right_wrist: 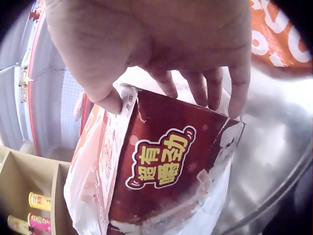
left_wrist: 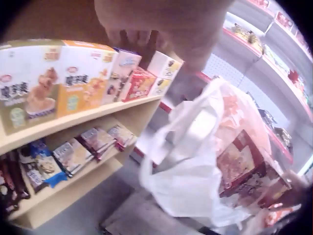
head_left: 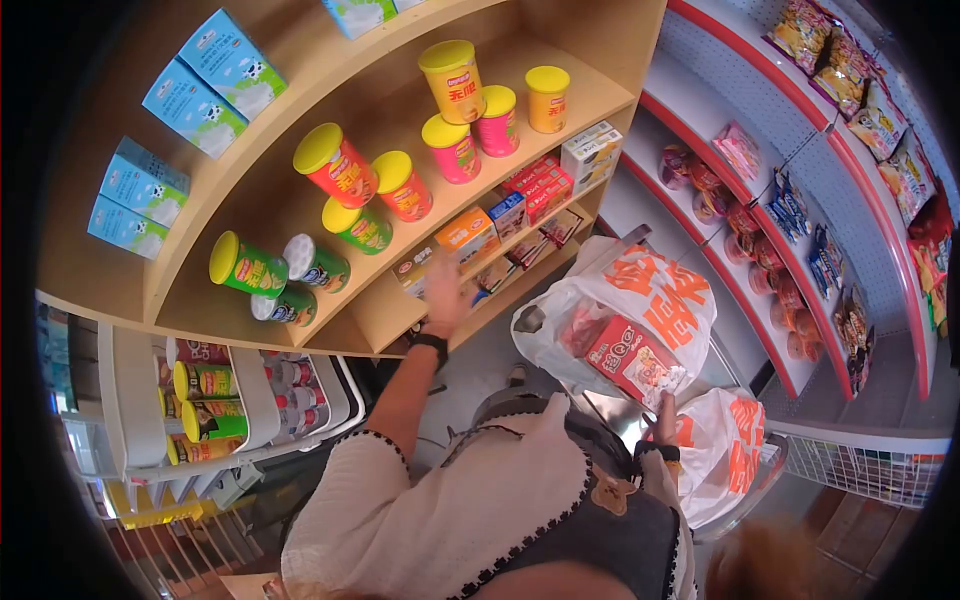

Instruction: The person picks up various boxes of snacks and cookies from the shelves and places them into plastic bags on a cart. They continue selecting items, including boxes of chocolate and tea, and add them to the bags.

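Note:
My left hand reaches out at the shelf edge, in front of the small snack boxes, and holds nothing. In the left wrist view, its fingers hang loosely near an orange and white snack box. My right hand grips the end of a dark red snack box, thumb on one side and fingers on the other. That red box sits tilted in the mouth of a white plastic bag with orange lettering. Its lower end is hidden in the bag.
Canisters with yellow lids stand on the curved wooden shelf, blue cartons above. A second white bag rests by a metal surface at right. Red-edged racks with packaged snacks line the right; a white basket stands left.

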Demonstrator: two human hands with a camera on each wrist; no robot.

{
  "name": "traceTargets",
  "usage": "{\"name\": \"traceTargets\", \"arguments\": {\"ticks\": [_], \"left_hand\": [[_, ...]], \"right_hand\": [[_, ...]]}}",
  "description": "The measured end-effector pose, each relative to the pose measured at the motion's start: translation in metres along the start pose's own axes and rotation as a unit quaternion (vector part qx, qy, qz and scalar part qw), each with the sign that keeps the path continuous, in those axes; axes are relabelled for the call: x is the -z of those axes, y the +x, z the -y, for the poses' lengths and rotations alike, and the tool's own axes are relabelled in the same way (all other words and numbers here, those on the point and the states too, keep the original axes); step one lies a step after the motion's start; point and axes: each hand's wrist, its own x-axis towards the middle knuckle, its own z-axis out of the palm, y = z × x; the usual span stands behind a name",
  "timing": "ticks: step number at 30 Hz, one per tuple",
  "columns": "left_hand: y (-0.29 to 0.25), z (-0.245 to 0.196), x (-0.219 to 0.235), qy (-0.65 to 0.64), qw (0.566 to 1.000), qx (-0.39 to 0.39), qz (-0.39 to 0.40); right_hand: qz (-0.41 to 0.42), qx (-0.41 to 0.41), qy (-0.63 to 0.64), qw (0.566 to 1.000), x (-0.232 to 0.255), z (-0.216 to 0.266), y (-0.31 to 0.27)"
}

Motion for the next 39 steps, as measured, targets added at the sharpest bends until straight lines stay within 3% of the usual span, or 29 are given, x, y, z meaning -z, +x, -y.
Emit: {"name": "traceTargets", "arguments": {"ticks": [2,5,7,8,9,10,11,12,13,15,17,19,20,22,24,25,27,28,30,31,32,34,35,37,39], "left_hand": [[0.006,0.031,0.024,0.015,0.979,0.183,0.089],[-0.003,0.094,0.013,0.128,0.959,0.214,0.138],[-0.007,0.136,-0.006,0.052,0.954,0.183,0.230],[-0.021,0.187,-0.053,-0.106,0.961,0.169,0.190],[-0.024,0.210,-0.075,-0.248,0.923,0.211,0.205],[-0.011,0.176,-0.042,-0.162,0.924,0.266,0.220],[-0.005,0.149,-0.024,-0.032,0.947,0.249,0.202],[-0.008,0.132,-0.012,-0.058,0.944,0.269,0.183],[-0.007,0.113,-0.002,0.031,0.951,0.256,0.173],[-0.020,0.102,0.010,-0.073,0.953,0.242,0.165],[-0.036,0.081,0.026,-0.017,0.960,0.235,0.155],[-0.063,0.076,0.044,-0.084,0.967,0.205,0.128],[-0.080,0.086,0.045,-0.191,0.959,0.184,0.096],[-0.080,0.047,0.090,-0.286,0.929,0.178,0.153],[-0.064,-0.019,0.138,-0.310,0.917,0.121,0.219],[-0.056,-0.041,0.146,-0.312,0.915,0.079,0.243],[-0.042,-0.086,0.148,-0.331,0.899,0.004,0.287],[-0.034,-0.112,0.145,-0.348,0.885,-0.032,0.309],[-0.016,-0.165,0.138,-0.345,0.854,-0.150,0.361],[-0.007,-0.192,0.140,-0.355,0.837,-0.158,0.385],[0.001,-0.215,0.141,-0.366,0.821,-0.165,0.407],[0.010,-0.244,0.131,-0.427,0.761,-0.327,0.362],[0.009,-0.255,0.126,-0.428,0.764,-0.325,0.357],[0.000,-0.270,0.119,-0.402,0.728,-0.375,0.409],[-0.001,-0.276,0.112,-0.416,0.732,-0.386,0.377]], "right_hand": [[-0.012,0.004,0.008,1.000,-0.006,0.009,-0.012],[0.013,-0.006,0.010,1.000,-0.012,0.014,-0.019],[0.012,-0.021,-0.035,0.999,-0.009,0.014,-0.017],[-0.028,-0.011,-0.057,0.998,-0.006,0.009,-0.017],[-0.058,0.006,-0.067,0.996,-0.011,0.012,-0.023],[-0.091,0.021,-0.078,0.993,-0.017,0.016,-0.027],[-0.069,0.050,-0.122,0.989,-0.015,0.019,-0.026],[-0.045,0.076,-0.168,0.982,-0.012,0.020,-0.024],[-0.060,0.066,-0.178,0.980,-0.013,0.020,-0.026],[-0.071,0.063,-0.225,0.970,-0.018,0.026,-0.039],[-0.071,0.081,-0.326,0.939,-0.022,0.042,-0.067],[-0.049,0.102,-0.314,0.943,-0.020,0.044,-0.086],[-0.043,0.116,-0.331,0.935,-0.024,0.053,-0.105],[-0.055,0.132,-0.329,0.933,-0.036,0.075,-0.133],[-0.011,0.257,-0.349,0.901,-0.050,0.095,-0.151],[-0.008,0.256,-0.348,0.902,-0.067,0.118,-0.167],[0.042,0.397,-0.372,0.838,-0.105,0.166,-0.196],[0.047,0.400,-0.371,0.837,-0.116,0.173,-0.199],[0.088,0.450,-0.417,0.785,-0.132,0.176,-0.203],[0.025,0.468,-0.340,0.815,-0.129,0.167,-0.200],[-0.062,0.448,-0.408,0.793,-0.114,0.176,-0.205],[-0.117,0.413,-0.440,0.789,-0.083,0.183,-0.212],[-0.113,0.416,-0.442,0.787,-0.072,0.184,-0.216],[-0.150,0.434,-0.444,0.769,-0.057,0.178,-0.227],[-0.187,0.369,-0.399,0.818,-0.050,0.168,-0.238]]}}
